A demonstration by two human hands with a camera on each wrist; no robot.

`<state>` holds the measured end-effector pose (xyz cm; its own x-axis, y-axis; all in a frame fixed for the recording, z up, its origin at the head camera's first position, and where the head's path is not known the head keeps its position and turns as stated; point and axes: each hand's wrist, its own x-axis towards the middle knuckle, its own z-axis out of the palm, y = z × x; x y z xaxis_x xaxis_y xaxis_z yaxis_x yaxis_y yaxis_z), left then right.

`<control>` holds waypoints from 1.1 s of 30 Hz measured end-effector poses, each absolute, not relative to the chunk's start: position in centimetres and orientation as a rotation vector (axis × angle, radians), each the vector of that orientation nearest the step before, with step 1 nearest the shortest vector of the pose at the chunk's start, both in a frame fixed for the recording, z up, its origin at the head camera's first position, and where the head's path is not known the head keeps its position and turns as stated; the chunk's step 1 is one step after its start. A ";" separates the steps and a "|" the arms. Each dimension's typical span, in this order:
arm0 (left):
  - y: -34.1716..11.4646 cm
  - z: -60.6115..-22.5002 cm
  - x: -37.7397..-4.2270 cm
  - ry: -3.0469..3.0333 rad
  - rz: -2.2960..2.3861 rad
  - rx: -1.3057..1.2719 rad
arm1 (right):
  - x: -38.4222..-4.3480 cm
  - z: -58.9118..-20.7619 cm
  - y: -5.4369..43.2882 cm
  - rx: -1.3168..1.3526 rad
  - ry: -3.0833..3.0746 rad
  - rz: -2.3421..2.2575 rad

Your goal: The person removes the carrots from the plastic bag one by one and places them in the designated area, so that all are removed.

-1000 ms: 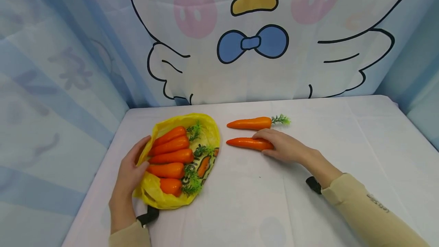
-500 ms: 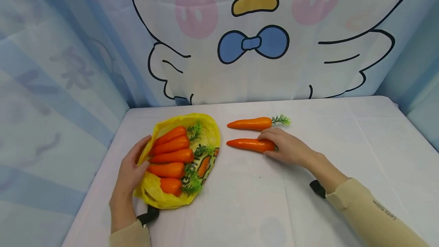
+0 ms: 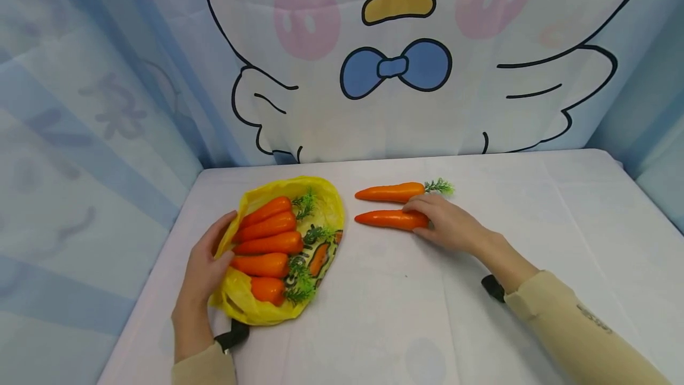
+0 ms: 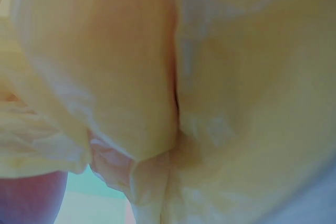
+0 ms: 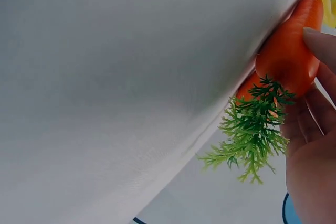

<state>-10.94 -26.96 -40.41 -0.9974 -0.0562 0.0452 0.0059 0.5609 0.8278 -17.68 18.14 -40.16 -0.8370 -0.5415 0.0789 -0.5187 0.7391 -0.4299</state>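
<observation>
In the head view my left hand (image 3: pixel 200 278) grips the left rim of a yellow plastic bag (image 3: pixel 335 207), which lies with its mouth spread wide. Several orange toy carrots (image 3: pixel 267 246) with green leafy tops sit in a row inside it. My right hand (image 3: pixel 451 224) pinches the thick end of another carrot (image 3: pixel 379 218) on the table, right of the bag. From the right wrist view, thumb and fingers are on either side of this carrot (image 5: pixel 289 56), its leaves (image 5: pixel 254 135) hanging free. Yellow plastic (image 4: pixel 121 72) fills most of the left wrist view.
One more carrot (image 3: pixel 387 192) lies just beyond the held one, its leaves pointing right. A white cloth covers the table (image 3: pixel 374 325). Behind it hangs a cartoon-printed curtain (image 3: pixel 417 117), and blue-white cloth (image 3: pixel 80 195) borders the left side.
My right hand slid a little toward the carrot's leafy end, then the carrot shifted slightly away from me, closer to the far one. The left hand and bag stay put.
</observation>
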 end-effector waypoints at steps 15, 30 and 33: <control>-27.0 -40.4 -11.0 -2.720 -1.451 0.055 | -19.1 -40.3 17.9 -0.944 2.902 -0.664; -27.0 -40.5 -11.0 -2.716 -1.436 0.045 | -18.7 -39.8 17.8 -0.913 2.879 -0.761; -27.0 -40.5 -11.0 -2.716 -1.438 0.047 | -18.5 -39.5 17.3 -0.937 2.875 -0.781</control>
<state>-11.01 -26.99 -40.53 -0.9972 -0.0590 0.0458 0.0047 0.5621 0.8270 -18.55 17.28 -39.54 -0.8200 -0.5567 0.1330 -0.5475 0.6952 -0.4657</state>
